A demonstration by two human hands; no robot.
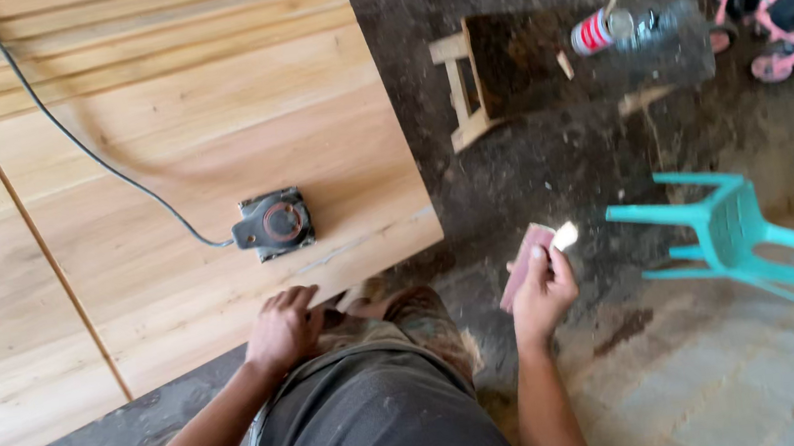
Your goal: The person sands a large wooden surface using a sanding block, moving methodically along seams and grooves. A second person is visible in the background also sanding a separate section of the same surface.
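My left hand [282,330] rests on the near edge of a large pale wooden panel [161,160], fingers curled over the edge. A black electric sander [273,223] sits on the panel just beyond that hand, its black cord [79,140] running up to the far left. My right hand [542,294] is raised over the dirt floor and grips a reddish-brown piece of sandpaper [523,268] together with a small pale chip [565,235] at the fingertips.
A small dark wooden stool [490,78] stands on the floor beyond, with a clear plastic bottle [634,29] beside it. A turquoise plastic chair [753,242] lies tipped at right. A pink child's tricycle [776,10] is at the far right.
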